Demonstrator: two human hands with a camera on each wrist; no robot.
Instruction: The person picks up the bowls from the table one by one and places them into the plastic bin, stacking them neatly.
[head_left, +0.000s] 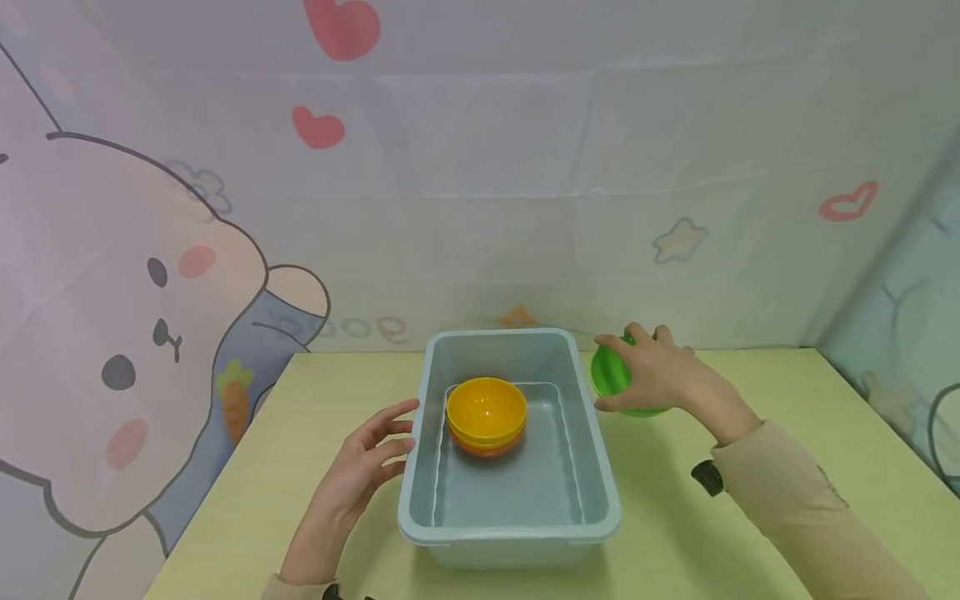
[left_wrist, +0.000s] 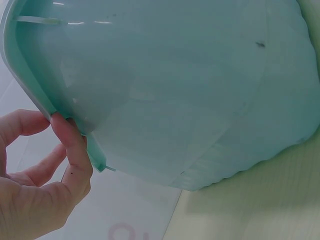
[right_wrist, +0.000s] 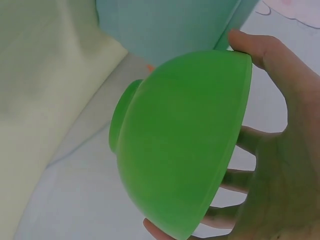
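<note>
A grey-blue plastic bin (head_left: pixel 510 533) stands on the table, shown from its outer side in the left wrist view. Inside it, toward the left wall, a yellow bowl (head_left: pixel 487 408) is stacked on an orange bowl (head_left: pixel 487 451). My left hand (head_left: pixel 367 454) is at the bin's left rim, its loosely bent fingers (left_wrist: pixel 75 150) touching the rim from outside. To the right of the bin, my right hand (head_left: pixel 652 367) grips a green bowl (right_wrist: pixel 175 135) by its rim, thumb on one side and fingers on the other. That bowl is tilted and held above the table.
The pale wooden table (head_left: pixel 720 492) extends on both sides of the bin. Behind it hangs a printed cloth (head_left: pixel 487 208) with hearts and a cartoon animal. A dark cable (head_left: pixel 932 433) hangs at the far right.
</note>
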